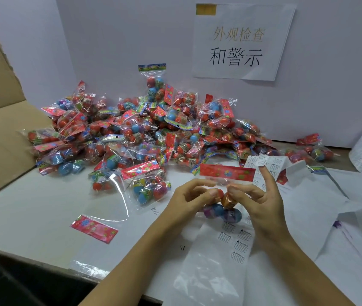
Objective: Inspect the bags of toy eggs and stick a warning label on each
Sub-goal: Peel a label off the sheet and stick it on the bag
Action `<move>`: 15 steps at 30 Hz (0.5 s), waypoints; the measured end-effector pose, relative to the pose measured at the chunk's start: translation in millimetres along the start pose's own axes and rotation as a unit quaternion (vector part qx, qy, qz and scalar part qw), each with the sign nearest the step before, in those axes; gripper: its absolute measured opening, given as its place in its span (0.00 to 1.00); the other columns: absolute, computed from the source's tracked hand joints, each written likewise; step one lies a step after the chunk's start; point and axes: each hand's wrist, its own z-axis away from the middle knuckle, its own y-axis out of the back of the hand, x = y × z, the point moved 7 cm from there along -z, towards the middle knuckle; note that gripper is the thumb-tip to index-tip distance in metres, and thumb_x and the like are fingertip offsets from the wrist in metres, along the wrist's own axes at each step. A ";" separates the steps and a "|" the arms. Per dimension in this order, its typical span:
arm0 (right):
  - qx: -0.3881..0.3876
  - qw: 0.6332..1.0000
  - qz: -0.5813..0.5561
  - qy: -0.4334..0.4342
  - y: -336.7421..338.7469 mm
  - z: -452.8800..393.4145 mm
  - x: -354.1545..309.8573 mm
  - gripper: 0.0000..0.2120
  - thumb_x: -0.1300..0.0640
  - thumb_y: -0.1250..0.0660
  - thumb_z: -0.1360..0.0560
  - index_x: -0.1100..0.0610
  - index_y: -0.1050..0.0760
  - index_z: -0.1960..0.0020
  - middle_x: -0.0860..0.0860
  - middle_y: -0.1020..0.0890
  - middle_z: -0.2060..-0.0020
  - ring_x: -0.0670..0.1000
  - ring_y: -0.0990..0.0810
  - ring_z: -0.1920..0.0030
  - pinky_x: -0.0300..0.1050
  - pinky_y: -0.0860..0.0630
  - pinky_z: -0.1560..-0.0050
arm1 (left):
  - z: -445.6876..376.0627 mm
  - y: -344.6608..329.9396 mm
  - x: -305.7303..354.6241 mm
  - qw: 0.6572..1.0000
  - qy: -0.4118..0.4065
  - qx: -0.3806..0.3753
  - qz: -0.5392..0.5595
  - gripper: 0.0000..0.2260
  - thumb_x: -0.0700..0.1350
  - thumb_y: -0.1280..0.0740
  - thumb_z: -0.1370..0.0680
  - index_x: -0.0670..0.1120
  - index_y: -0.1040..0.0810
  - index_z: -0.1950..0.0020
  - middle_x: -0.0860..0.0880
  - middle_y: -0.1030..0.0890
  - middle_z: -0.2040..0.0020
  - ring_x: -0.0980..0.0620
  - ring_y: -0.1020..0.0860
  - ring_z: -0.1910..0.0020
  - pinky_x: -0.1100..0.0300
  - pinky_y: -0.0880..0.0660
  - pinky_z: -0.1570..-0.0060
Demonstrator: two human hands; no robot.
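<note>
A worker's left hand (pixel 194 195) and right hand (pixel 250 195) held one bag of toy eggs (pixel 222 202) between them above a white table (pixel 21 213), fingers of both curled round the clear plastic near the eggs, its red header card (pixel 226 172) standing upright behind the fingertips. A small warning label (pixel 260 161) clung to the tip of the raised right index finger, not yet on the bag. A sheet of warning labels (pixel 235 241) lay just beneath the hands, and a heap of bagged eggs (pixel 144 129) waited behind, below a paper sign (pixel 242 43) on the wall. The risks from here appeared plain: the label, loosely stuck to the fingertip, could fold onto itself or drop; pressed onto crinkled film over round eggs, it might wrinkle or sit crooked; and with both hands gripping low, the bag could slip while the finger reached across.
</note>
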 end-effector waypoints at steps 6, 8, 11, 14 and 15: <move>0.025 0.999 -0.026 -0.018 4.9 -0.4 1.1 0.52 0.52 0.22 0.37 0.49 0.46 0.20 0.52 0.12 0.57 0.46 0.14 0.49 0.42 0.23 0.45 | 1.2 -9.1 -13.3 0.997 0.021 -0.065 -0.025 0.31 0.51 0.16 0.34 0.60 0.24 0.35 0.48 0.14 0.44 0.48 0.15 0.43 0.54 0.19 0.42; 0.027 0.999 -0.021 -0.017 4.2 -0.2 1.9 0.53 0.51 0.22 0.38 0.49 0.46 0.20 0.52 0.12 0.56 0.46 0.14 0.49 0.42 0.24 0.46 | 1.4 -11.3 -11.6 0.997 0.007 -0.072 -0.037 0.26 0.49 0.16 0.33 0.59 0.21 0.39 0.49 0.14 0.44 0.49 0.15 0.43 0.57 0.20 0.43; 0.029 0.999 -0.008 -0.030 4.7 0.1 5.5 0.53 0.48 0.21 0.38 0.47 0.45 0.20 0.50 0.12 0.55 0.44 0.14 0.49 0.40 0.26 0.47 | 1.6 -9.9 -7.3 0.997 -0.001 -0.064 -0.044 0.20 0.45 0.18 0.32 0.55 0.18 0.43 0.50 0.14 0.47 0.52 0.16 0.47 0.59 0.20 0.46; 0.045 0.998 -0.008 -0.049 7.9 -2.1 9.4 0.43 0.47 0.21 0.30 0.44 0.42 0.23 0.42 0.13 0.52 0.43 0.15 0.47 0.44 0.23 0.46 | 0.7 -6.1 -6.5 0.999 0.004 -0.044 -0.021 0.19 0.44 0.18 0.32 0.50 0.17 0.44 0.50 0.14 0.49 0.53 0.16 0.49 0.61 0.21 0.48; 0.060 0.997 -0.020 -0.045 11.8 -3.8 9.4 0.36 0.50 0.24 0.26 0.46 0.39 0.25 0.43 0.13 0.50 0.45 0.15 0.47 0.46 0.21 0.46 | 0.4 -4.7 -6.3 0.999 0.011 -0.036 -0.005 0.20 0.43 0.17 0.33 0.49 0.17 0.43 0.48 0.14 0.48 0.52 0.16 0.49 0.60 0.20 0.48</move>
